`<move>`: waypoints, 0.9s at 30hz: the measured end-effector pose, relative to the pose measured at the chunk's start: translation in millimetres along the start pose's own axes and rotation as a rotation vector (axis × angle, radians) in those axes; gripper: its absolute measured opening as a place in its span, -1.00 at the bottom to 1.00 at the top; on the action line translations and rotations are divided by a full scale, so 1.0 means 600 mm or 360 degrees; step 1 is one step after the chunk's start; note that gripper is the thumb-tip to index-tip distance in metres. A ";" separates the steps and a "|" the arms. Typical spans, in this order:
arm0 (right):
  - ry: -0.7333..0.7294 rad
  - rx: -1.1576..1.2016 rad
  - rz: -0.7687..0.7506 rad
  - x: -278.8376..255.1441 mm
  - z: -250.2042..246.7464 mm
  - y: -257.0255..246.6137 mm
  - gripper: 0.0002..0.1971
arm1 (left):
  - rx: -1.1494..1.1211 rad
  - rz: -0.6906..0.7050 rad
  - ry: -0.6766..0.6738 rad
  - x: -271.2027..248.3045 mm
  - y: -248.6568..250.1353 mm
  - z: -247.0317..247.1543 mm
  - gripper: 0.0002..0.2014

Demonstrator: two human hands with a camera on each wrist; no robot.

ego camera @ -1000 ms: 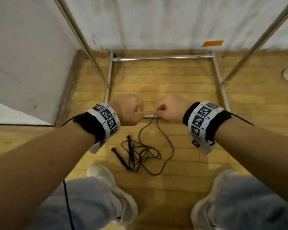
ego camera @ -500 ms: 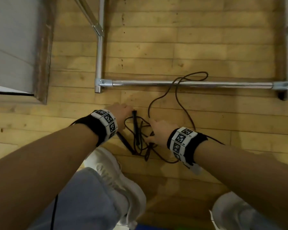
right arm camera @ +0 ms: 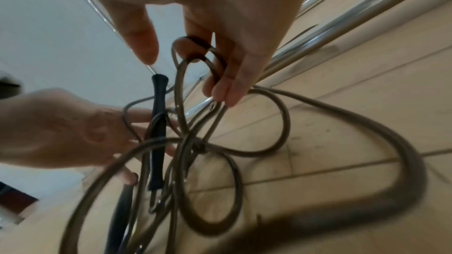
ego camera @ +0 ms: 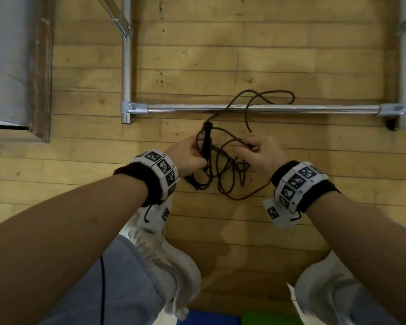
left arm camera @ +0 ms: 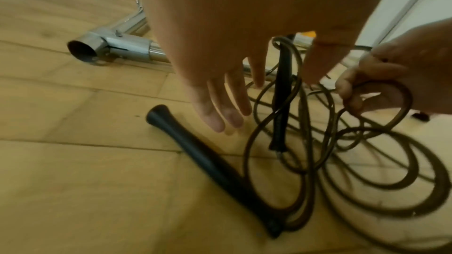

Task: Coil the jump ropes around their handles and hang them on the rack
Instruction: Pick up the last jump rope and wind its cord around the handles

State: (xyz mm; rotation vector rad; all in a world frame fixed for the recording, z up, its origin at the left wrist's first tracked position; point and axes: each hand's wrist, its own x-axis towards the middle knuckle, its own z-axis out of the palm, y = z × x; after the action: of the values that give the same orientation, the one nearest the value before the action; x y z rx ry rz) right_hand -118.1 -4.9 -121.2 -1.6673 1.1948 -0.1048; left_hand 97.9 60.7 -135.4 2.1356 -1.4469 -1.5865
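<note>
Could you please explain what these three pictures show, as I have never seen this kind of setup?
No machine here: a person wears cameras on the head and both wrists. The head view looks down at a wooden floor and a chrome rack base. A tangled jump rope lies there, one loop over the bar. The left hand holds one black handle upright; the right hand pinches a rope loop. The left wrist view shows the second handle lying on the floor.
</note>
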 end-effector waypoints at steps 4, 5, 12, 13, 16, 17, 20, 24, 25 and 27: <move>0.0040 0.0003 -0.0021 0.012 -0.012 -0.005 -0.72 | -0.0062 0.0032 0.0094 0.011 0.027 0.008 -0.84; 0.0091 -0.0022 -0.0006 0.016 -0.017 -0.003 -0.75 | -0.0078 0.0009 0.0118 0.014 0.032 0.005 -0.86; 0.0484 -0.0330 -0.0069 0.048 -0.083 0.010 -0.70 | 0.0145 -0.0106 0.0055 0.024 0.043 -0.013 -0.87; 0.0526 -0.0321 -0.0075 0.050 -0.090 0.010 -0.69 | 0.0193 -0.0099 0.0065 0.024 0.042 -0.012 -0.84; 0.0664 -0.0224 -0.0100 0.053 -0.102 -0.001 -0.72 | 0.0154 -0.0112 0.0077 0.021 0.035 -0.010 -0.78; 0.0697 -0.0215 -0.0094 0.055 -0.102 -0.005 -0.72 | 0.0102 -0.0120 0.0096 0.021 0.033 -0.008 -0.77; 0.0841 -0.0333 -0.0094 0.055 -0.090 -0.026 -0.54 | -0.0225 -0.0174 0.0280 0.020 0.035 -0.008 -0.84; 0.0230 -0.0388 -0.0290 0.040 -0.030 -0.068 -0.72 | -0.0801 -0.0306 0.0277 0.018 0.066 -0.039 -0.87; 0.0016 -0.0324 -0.0215 0.036 -0.016 -0.073 -0.63 | -0.0941 -0.0305 0.0247 0.017 0.078 -0.049 -0.87; -0.0196 -0.0204 -0.0031 0.031 -0.003 -0.077 -0.56 | -0.1170 -0.0302 0.0205 0.014 0.107 -0.068 -0.91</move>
State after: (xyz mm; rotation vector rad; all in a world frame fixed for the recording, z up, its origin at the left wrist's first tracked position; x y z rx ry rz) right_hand -79.8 -21.4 -93.7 -1.7706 1.1123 0.0630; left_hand 90.9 3.0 -85.8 1.8959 -0.4965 -1.6482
